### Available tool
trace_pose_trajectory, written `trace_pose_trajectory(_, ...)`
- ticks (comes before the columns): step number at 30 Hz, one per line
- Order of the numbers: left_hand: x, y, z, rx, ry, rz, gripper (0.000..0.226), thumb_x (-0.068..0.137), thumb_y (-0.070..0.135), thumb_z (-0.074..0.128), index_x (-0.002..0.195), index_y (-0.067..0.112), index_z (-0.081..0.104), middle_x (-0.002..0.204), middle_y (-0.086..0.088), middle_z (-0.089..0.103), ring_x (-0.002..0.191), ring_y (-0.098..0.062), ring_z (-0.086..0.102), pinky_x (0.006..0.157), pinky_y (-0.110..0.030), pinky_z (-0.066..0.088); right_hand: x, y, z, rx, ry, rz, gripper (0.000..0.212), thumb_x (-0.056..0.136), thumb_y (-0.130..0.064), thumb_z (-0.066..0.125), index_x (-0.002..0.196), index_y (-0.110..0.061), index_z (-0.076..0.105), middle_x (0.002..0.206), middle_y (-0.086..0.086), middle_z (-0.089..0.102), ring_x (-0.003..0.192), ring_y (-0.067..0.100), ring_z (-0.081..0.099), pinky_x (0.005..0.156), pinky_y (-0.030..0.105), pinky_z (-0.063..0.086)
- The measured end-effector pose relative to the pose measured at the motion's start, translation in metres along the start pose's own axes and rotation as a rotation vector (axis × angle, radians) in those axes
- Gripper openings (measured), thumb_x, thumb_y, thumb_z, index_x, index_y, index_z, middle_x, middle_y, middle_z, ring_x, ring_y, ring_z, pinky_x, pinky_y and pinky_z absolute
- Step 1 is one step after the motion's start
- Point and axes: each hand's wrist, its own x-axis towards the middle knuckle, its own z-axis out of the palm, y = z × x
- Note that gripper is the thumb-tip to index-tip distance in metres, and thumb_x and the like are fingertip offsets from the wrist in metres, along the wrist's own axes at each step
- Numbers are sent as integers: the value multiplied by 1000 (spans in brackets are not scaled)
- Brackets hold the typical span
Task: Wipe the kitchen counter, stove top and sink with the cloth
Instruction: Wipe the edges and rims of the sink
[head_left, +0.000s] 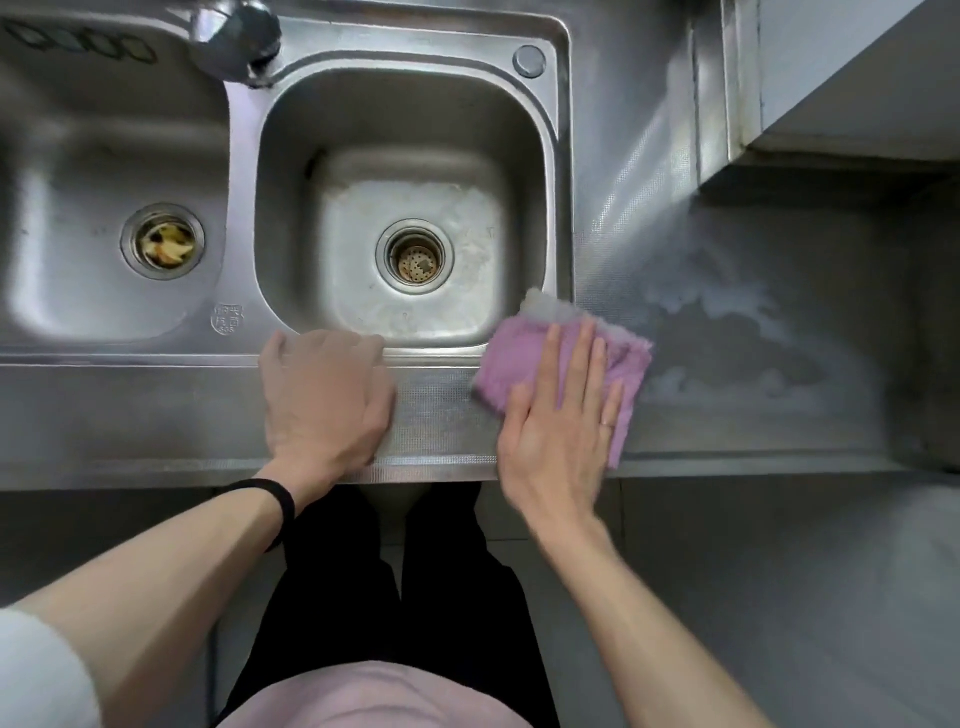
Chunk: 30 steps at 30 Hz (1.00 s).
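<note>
Right hand (561, 421) is pressing flat, fingers straight, on the cloth (514, 364) lying on the counter (753, 415) at the sink rim (441, 358); left hand (327, 395) is curling over that rim. Cloth is appearing soft, light, limp: flat palm pressure is suiting it

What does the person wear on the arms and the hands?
The left hand has a black band around its wrist. The right hand has a thin ring on one of its fingers. A pale sleeve covers the upper left arm. Both forearms are bare.
</note>
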Motion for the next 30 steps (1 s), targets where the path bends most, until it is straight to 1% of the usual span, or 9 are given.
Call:
trace_pose_trajectory(4,0,0,1,7,15,1,35,99,37,41,116,25,69,115,-2,71,118,-30,58,115,-62,30,-57,7,5,-44,-64,-35,71,104,-44,29,168,-23,5,176,3,-5,162,17,-5,131,45,1)
trace_pose_trajectory(7,-1,-3,5,19,54,17,37,100,38,38,116,25,69,115,-3,71,117,-31,58,115,-61,31,-43,30,-5,-79,-111,-134,73,102,-47,30,167,-28,4,176,1,-5,162,15,-6,130,41,-6)
trace_pose_trajectory(9,-1,-4,7,19,69,19,37,100,38,37,117,25,68,116,-3,71,117,-31,58,114,-60,31,-26,59,-16,-98,-127,-174,72,103,-47,31,167,-30,4,176,-1,-7,162,12,-8,130,40,-7)
trace_pose_trajectory(13,0,-2,10,17,86,15,36,99,38,38,117,27,67,116,-2,71,117,-30,58,114,-60,31,11,140,-46,-122,-145,-114,70,104,-50,24,167,-33,-1,175,-5,-12,161,10,-12,132,47,1)
trace_pose_trajectory(16,1,-2,11,13,77,9,37,99,39,38,117,27,68,115,-2,71,117,-31,58,114,-59,30,22,168,-55,-116,-112,-51,69,103,-49,23,167,-31,4,176,-4,-8,162,14,-6,131,52,6)
trace_pose_trajectory(20,0,-3,10,30,59,11,37,99,39,38,117,28,68,115,-2,71,117,-30,58,114,-58,30,14,131,-40,-82,1,123,70,103,-41,26,168,-24,8,176,3,-1,163,20,-1,131,51,5)
trace_pose_trajectory(22,0,-4,10,32,56,5,37,98,39,38,117,28,68,116,-1,71,118,-30,58,114,-58,30,1,99,-31,-49,-2,163,70,103,-40,28,168,-21,6,176,6,-2,163,23,-2,131,51,6)
trace_pose_trajectory(27,0,-2,9,34,49,-3,38,98,39,37,117,28,67,116,-3,71,117,-30,58,113,-58,31,-46,29,-3,-25,-60,-71,70,103,-41,30,167,-22,11,176,4,-1,163,21,-2,131,47,1)
trace_pose_trajectory(30,-1,1,6,49,24,-9,39,98,39,36,118,27,67,117,-3,71,117,-31,58,113,-57,31,-47,41,-5,-56,-91,-179,70,103,-43,35,167,-26,14,176,1,1,163,18,1,131,45,4)
